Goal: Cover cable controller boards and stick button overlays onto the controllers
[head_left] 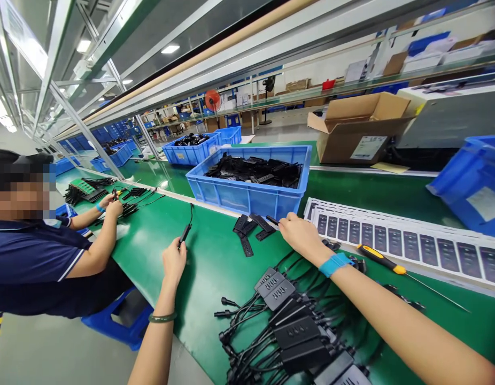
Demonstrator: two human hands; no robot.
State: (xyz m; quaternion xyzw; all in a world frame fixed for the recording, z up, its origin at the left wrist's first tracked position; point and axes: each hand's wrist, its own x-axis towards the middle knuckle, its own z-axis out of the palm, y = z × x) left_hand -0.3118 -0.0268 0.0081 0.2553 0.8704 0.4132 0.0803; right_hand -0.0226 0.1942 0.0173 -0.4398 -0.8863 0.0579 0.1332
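Note:
My left hand [174, 263] is closed around a slim black plastic box [185, 234], and a short cable [192, 213] sticks up from its far end. Over the bench, my right hand [299, 234] pinches a small black plastic piece [272, 220], seen nearly edge-on. Several flat black plastic covers [245, 245] lie loose just left of that hand. Below my right forearm spreads a pile of black cabled control boxes [298, 334], with their plugs and leads toward the left. A sheet of dark labels [366, 233] lies to the right of my right hand.
Behind the loose covers stands a blue bin [247, 195] full of black parts. A yellow-and-black screwdriver [381, 260] lies beside the label sheet. At the back are a cardboard box [354, 141] and a tilted blue crate [474, 182]. A co-worker [39, 262] handles black parts at left.

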